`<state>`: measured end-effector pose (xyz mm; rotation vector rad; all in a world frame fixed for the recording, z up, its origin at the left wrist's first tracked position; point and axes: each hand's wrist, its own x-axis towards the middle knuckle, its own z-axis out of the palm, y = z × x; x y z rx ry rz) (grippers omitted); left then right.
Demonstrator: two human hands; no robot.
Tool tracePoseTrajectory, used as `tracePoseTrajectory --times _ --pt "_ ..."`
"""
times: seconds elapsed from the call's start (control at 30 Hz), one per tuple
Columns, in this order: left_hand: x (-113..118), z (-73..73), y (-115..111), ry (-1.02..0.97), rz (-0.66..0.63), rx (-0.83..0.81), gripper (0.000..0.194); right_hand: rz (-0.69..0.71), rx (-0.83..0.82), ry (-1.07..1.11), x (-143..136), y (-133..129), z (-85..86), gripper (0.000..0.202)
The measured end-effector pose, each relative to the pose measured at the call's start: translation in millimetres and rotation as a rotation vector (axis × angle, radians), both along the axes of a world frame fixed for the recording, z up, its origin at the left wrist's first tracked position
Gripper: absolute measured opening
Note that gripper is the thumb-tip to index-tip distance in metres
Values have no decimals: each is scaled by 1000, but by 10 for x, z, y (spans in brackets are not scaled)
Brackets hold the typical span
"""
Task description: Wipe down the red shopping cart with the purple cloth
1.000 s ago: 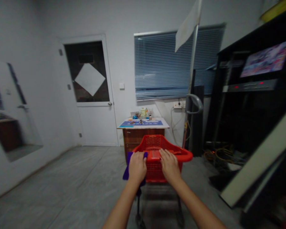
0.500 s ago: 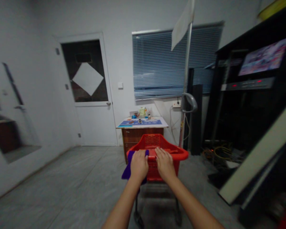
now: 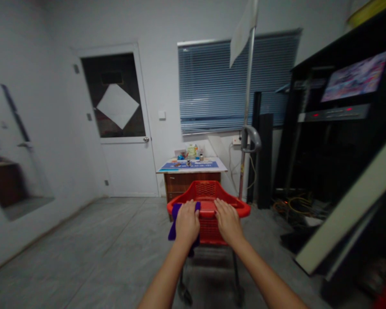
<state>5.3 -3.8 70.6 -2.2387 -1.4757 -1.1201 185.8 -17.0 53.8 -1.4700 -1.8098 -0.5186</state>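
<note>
A red plastic shopping cart on dark legs stands right in front of me, its handle side towards me. My left hand is closed over the left part of the handle, with a purple cloth caught under it and hanging down at the side. To the right of it, my right hand curls over the same handle and holds no cloth. Both sets of fingertips point away from me, and the undersides of the fingers are hidden.
Behind the cart a brown cabinet carries small items. A metal pole with a sign rises at the cart's right. Further right are a black rack, loose cables and a slanted pale board. A white door stands left.
The cart and the pole have shifted slightly left. My right hand has slid right along the handle, widening the gap between my hands. The cloth's hanging end has swung inward.
</note>
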Motion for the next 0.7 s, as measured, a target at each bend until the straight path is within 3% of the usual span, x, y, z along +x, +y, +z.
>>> tracePoseTrajectory --times 0.13,0.23,0.4,0.5,0.7 --pt "86 108 -38 36 -97 -49 37 17 24 6 -41 13 -25 44" --pt "16 156 -37 84 -190 -93 39 17 37 -3 -22 7 -19 44" --pt "-146 154 -6 76 -89 -119 39 24 43 -25 -4 0 -10 43" --pt "-39 212 -45 93 -68 -130 38 14 46 -12 -31 -1 -10 43" --pt "181 358 -105 147 -179 -152 36 21 34 -4 -39 -6 3 43"
